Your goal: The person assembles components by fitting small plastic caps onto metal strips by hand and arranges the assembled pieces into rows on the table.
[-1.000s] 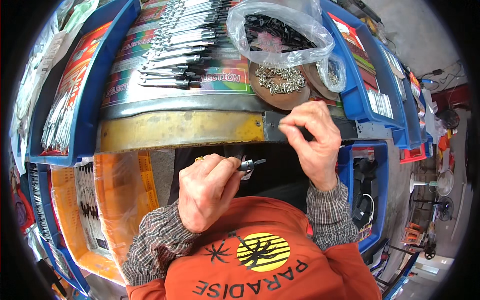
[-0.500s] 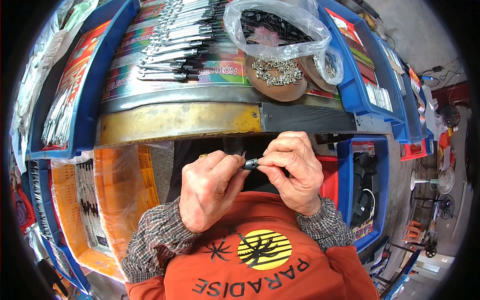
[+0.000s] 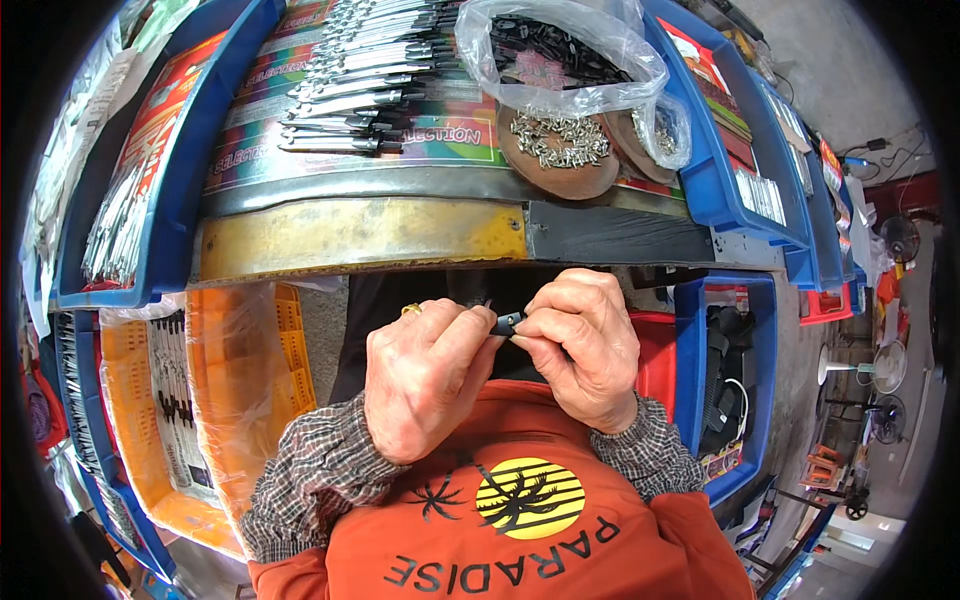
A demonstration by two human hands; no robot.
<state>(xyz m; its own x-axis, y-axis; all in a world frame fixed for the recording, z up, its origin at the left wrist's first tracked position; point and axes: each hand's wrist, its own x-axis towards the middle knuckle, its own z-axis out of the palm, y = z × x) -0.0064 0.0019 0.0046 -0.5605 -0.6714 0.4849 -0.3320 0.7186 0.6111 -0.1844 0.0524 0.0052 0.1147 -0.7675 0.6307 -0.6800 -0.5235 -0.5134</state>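
Note:
My left hand (image 3: 425,375) is closed round a small dark piece (image 3: 508,323) with a shiny metal spot on it, held in front of my body just below the table edge. From the other side, the fingers of my right hand (image 3: 585,345) pinch its end, and the two hands nearly meet. Most of the piece is hidden inside the left fingers. On the table ahead lies a row of slim silver metal parts with black ends (image 3: 345,125). To their right, small silver rivet-like pins (image 3: 560,142) fill a brown dish (image 3: 545,182).
Behind the dish sits a clear plastic bag (image 3: 565,95) of black pieces. Blue trays stand at the left (image 3: 170,190) and right (image 3: 735,200) of the table. An orange crate (image 3: 130,400) is below left, a blue bin (image 3: 765,400) below right. The yellow table edge (image 3: 360,235) runs ahead.
Both hands stay together on the small dark piece. The right fingers have shifted slightly downward and left, and the left hand has turned a little.

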